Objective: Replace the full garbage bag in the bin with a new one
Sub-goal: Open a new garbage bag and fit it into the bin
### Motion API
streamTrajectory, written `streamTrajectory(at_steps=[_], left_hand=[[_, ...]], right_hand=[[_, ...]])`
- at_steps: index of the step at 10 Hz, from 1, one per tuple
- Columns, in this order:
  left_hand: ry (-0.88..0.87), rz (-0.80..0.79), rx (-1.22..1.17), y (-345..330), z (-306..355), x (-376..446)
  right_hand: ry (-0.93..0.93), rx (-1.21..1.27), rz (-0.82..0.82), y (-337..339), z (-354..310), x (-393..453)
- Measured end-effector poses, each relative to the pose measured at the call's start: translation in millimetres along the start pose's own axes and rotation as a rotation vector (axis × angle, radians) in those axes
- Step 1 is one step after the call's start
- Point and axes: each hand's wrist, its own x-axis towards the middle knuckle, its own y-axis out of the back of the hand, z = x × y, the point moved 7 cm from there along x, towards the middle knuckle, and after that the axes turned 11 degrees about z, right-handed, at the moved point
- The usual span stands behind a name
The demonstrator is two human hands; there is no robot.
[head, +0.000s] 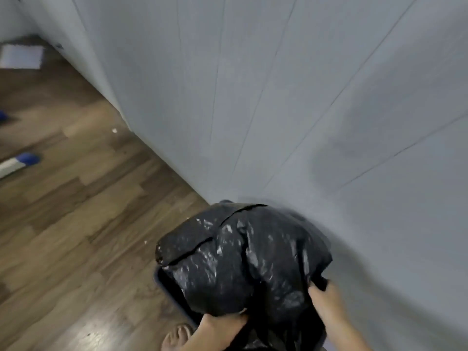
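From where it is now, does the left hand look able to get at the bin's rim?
Probably yes. The left hand grips the black garbage bag at its lower edge, and a bare stretch of the bin's rim shows just to its left, uncovered. It would have to release the bag first.

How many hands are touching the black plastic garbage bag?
2: the left hand grips the black plastic garbage bag at its lower edge; the right hand pinches its right side.

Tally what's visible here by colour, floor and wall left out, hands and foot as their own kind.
Black: 1, crinkled black plastic garbage bag
Blue: 1, dark blue bin rim
White: 1, flat white sheet
Bare hands: 2, left hand, right hand
Bare foot: 1
Total: 6
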Motion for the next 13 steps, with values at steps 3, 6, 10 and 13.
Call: streamTrajectory(at_steps=[3,6,10,13], left_hand=[[0.296,0.068,-0.729,60.9,6.7,-23.2],[0.283,0.104,-0.606,74.9,9.1,-2.8],[0.907,0.523,-2.119,59.9,-49.7,-13.3],[1.185,0.225,-1.657,42.9,-98.4,-7.9]], right_hand=[[-0.011,0.103,0.123,-6.8,36.1,-9.7],[-0.136,0.203,-0.546,-41.9,2.0,-69.5],[0.252,0.195,-0.407,9.8,-26.6,-51.8],[0.244,-0.471,0.095,-23.3,5.2,-40.4]])
